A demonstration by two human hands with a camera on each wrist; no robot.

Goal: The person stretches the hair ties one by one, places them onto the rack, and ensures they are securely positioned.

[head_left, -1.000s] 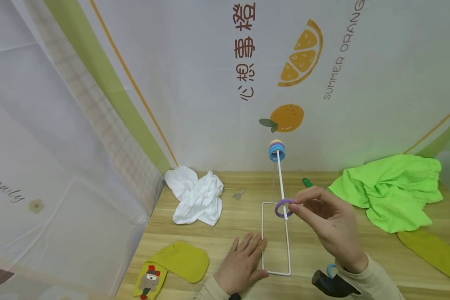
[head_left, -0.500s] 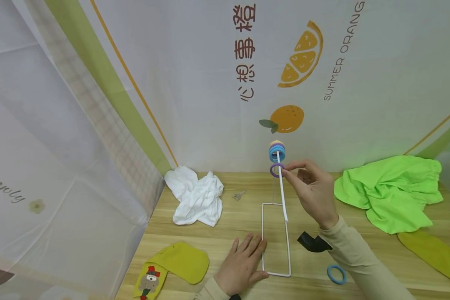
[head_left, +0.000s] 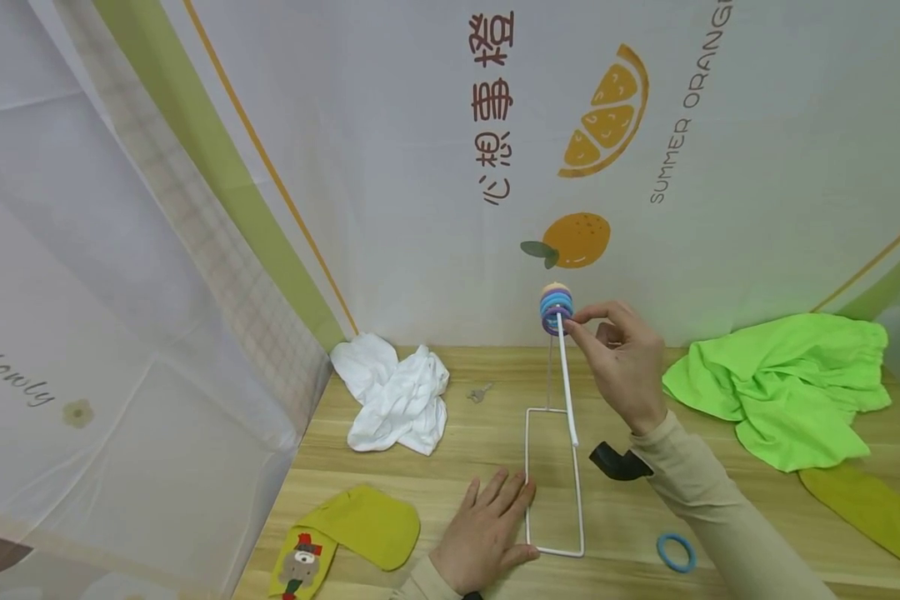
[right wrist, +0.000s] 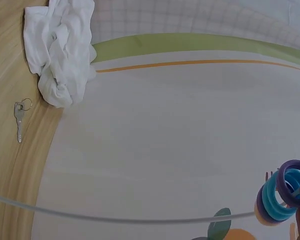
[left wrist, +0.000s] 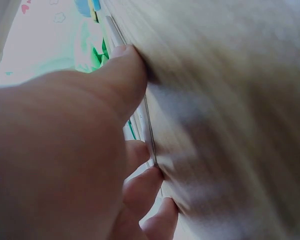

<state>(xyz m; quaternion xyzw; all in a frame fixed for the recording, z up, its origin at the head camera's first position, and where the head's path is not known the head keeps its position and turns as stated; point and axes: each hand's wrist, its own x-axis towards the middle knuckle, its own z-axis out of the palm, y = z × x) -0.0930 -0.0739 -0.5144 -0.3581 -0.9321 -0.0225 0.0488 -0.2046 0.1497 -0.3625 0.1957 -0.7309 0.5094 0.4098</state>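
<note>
My right hand (head_left: 624,367) pinches a purple ring (right wrist: 281,187) between thumb and fingers. That ring is around the long white arm (head_left: 567,387) of a wire stand, up close to several blue, purple and peach rings (right wrist: 271,202) stacked at its far end. In the right wrist view only a fingertip shows at the right edge. My left hand (head_left: 486,529) lies flat on the table, its fingers spread and touching the left side of the stand's white rectangular base (head_left: 558,552). The left wrist view shows the thumb and several fingertips along the white rod.
A loose blue ring (head_left: 676,552) lies near the right forearm. White cloth (head_left: 405,400) and a key (head_left: 479,392) are at the back left. Yellow-green fabric (head_left: 375,525) lies front left. Bright green cloth (head_left: 787,387) is at the right, beside another yellow-green piece (head_left: 866,508).
My right hand has carried the purple ring away from me along the white arm, up to the stacked rings. The loose blue ring has come into fuller view. My left hand stays put.
</note>
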